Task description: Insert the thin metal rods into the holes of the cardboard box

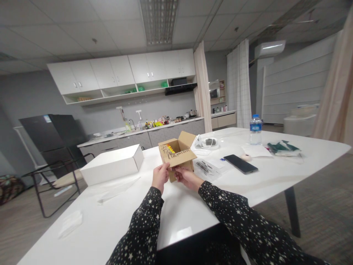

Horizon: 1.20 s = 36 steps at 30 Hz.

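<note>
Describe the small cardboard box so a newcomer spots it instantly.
On the large white table, look at the near middle, where the left hand and right hand meet. They hold a small brown cardboard box, flaps open, lettering on the front flap; the flat white box beside it is shut and plain.

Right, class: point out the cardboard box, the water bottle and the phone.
cardboard box (178, 156): head view, on its printed front flap.
water bottle (255, 132): head view, on its clear body below the label.
phone (241, 163): head view, on its dark screen.
</note>
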Each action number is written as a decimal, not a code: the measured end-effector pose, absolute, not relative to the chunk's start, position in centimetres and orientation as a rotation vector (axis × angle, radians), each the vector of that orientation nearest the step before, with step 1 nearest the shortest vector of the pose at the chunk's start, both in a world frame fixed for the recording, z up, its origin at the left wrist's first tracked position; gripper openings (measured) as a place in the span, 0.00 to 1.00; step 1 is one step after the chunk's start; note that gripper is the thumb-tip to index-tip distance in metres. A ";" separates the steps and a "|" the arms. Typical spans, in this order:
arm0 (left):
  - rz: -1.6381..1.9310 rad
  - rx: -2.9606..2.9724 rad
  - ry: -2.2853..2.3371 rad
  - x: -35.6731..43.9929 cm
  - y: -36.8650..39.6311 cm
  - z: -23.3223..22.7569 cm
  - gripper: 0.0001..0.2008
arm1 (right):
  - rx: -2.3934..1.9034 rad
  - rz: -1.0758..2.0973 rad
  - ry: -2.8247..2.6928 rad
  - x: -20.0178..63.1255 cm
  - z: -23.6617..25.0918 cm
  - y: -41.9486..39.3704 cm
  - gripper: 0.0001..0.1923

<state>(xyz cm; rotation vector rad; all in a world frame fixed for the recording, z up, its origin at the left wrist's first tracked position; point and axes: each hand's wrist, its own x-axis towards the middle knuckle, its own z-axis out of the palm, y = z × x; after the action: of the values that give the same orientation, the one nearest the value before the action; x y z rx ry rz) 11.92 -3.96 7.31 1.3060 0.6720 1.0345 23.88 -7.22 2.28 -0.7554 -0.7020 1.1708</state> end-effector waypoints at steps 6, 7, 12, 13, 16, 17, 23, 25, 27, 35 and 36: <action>1.041 1.309 0.681 11.9 -4.1 7.6 0.16 | -0.731 1.122 -0.733 23.7 2.3 -7.0 0.05; 1.039 1.310 0.683 11.9 -4.2 7.6 0.16 | -0.735 1.125 -0.728 23.7 2.2 -7.0 0.04; 1.035 1.303 0.684 11.9 -4.3 7.6 0.16 | -0.762 1.143 -0.693 24.0 2.1 -6.9 0.03; 1.037 1.302 0.682 11.9 -4.3 7.6 0.16 | -0.760 1.140 -0.688 24.0 2.1 -6.9 0.02; 1.041 1.302 0.681 11.9 -4.1 7.4 0.16 | -0.741 1.126 -0.695 24.0 2.3 -6.9 0.02; 1.041 1.304 0.681 11.9 -4.1 7.4 0.16 | -0.734 1.123 -0.706 24.0 2.4 -6.9 0.02; 1.041 1.308 0.693 12.0 -4.0 7.3 0.15 | -0.761 1.133 -0.710 24.1 2.3 -6.9 0.03; 1.043 1.311 0.689 12.0 -4.0 7.3 0.15 | -0.775 1.131 -0.702 24.2 2.4 -7.0 0.02; 1.038 1.313 0.683 12.0 -4.0 7.3 0.15 | -0.777 1.111 -0.706 24.2 2.5 -7.0 0.02; 1.042 1.319 0.686 12.0 -3.9 7.2 0.16 | -0.833 1.032 -0.795 24.1 2.4 -6.8 0.03; 1.041 1.315 0.688 12.0 -3.9 7.2 0.16 | -0.834 1.037 -0.784 24.1 2.3 -6.8 0.03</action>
<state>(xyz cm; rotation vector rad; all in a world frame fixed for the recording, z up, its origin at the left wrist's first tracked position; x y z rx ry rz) 11.99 -3.89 7.23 1.3150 0.6878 1.0406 24.14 -6.81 2.33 -0.8335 -0.7840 1.0366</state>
